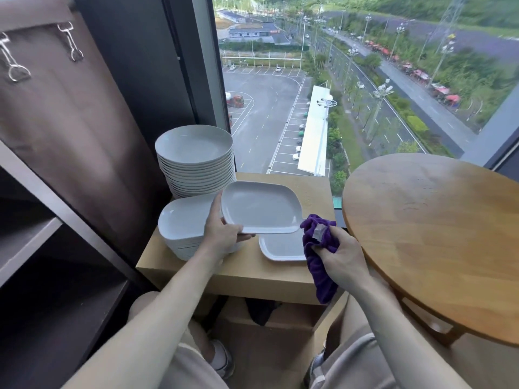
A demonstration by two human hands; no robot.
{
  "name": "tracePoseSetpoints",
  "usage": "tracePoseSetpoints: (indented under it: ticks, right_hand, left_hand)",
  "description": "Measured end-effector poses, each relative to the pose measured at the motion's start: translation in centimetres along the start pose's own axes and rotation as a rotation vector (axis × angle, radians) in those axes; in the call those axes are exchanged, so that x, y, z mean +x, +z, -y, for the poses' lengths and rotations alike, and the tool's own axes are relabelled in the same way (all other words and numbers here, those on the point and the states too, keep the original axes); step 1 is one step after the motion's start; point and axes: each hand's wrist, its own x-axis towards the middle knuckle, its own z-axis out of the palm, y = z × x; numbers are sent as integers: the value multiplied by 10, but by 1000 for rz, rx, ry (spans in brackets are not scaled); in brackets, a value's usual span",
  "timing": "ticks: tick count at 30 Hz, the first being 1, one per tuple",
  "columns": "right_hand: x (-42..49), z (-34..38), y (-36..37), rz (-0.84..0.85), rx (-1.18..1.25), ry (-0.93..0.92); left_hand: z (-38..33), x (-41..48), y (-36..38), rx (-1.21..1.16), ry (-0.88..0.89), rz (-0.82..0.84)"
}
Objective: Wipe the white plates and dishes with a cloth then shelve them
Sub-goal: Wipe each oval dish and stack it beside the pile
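Head view: dish (261,209) face-up, lengthwise left-right

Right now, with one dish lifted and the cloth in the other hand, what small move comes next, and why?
Probably bring the purple cloth in the right hand left onto the rectangular white dish that the left hand holds by its edge. The cloth sits beside the dish's corner, so wiping seems not begun.

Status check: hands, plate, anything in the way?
Left hand grips rectangular plate, held off the table. Right hand holds purple cloth at plate's corner. Nothing between them.
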Motion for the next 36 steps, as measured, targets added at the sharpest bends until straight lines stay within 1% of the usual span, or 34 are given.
tracePoseSetpoints:
  ticks: [3,5,11,14,21,25,27,31,34,36]
  right_hand:
    - [3,6,2,14,6,-19]
    - [5,10,6,29,4,-38]
    - [6,18,19,58,-13,-70]
    - [3,24,25,89,0,-66]
    - [2,24,34,112,-13,-99]
    - [2,19,36,120,-14,-82]
    - [1,17,35,123,-16,-65]
    - [-3,13,33,120,-18,-40]
    - [-6,11,32,123,-13,-26]
    - [-9,9,31,119,-8,-26]
  left_hand:
    - [-15,2,-22,24,71,-14]
    - [-19,5,-39,16,81,-34]
    - [-21,11,-92,-28,49,-61]
    - [-19,11,-111,-47,36,-110]
    - [-12,12,-134,-54,-11,-159]
    - [-9,10,-136,35,-17,-134]
    - [-10,13,-140,141,-15,-131]
    - [-14,16,-147,460,18,-136]
    - [-16,20,-151,574,20,-141]
    - [-16,24,-151,604,4,-150]
